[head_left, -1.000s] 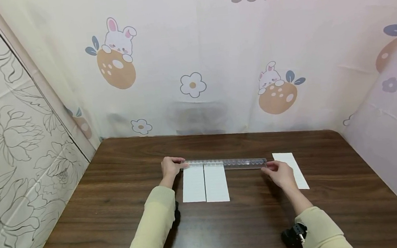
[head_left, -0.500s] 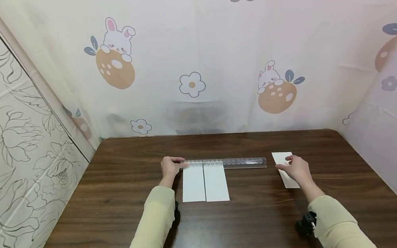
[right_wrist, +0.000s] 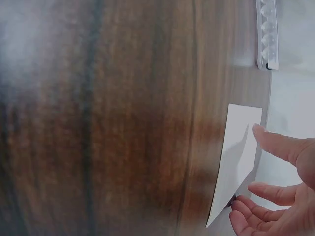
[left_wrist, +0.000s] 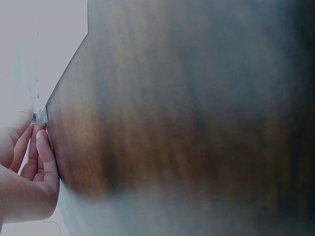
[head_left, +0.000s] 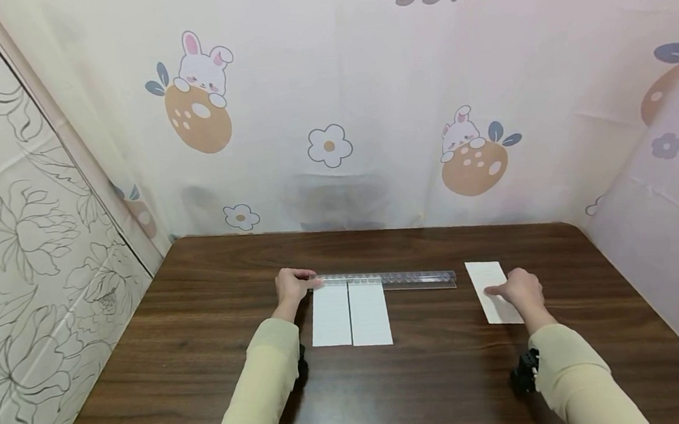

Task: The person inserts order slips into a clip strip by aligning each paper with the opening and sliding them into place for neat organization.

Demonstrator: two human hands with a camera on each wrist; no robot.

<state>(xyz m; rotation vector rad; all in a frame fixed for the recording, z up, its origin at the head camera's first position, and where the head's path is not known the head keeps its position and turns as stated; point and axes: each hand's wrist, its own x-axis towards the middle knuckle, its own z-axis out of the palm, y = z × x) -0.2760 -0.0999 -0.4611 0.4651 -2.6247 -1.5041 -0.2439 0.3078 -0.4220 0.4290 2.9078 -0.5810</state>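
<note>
Since a second ago my right hand has let go of the long clear plastic ruler and now rests, fingers extended, on the lone white paper slip at the right of the bench. From the left: my left hand pinches the ruler's end above two white paper slips lying side by side. I judge the next move is sliding the lone slip beside them.

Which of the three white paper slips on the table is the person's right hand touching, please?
The lone slip at the right, under the right hand; the other two slips lie side by side below the ruler.
</note>
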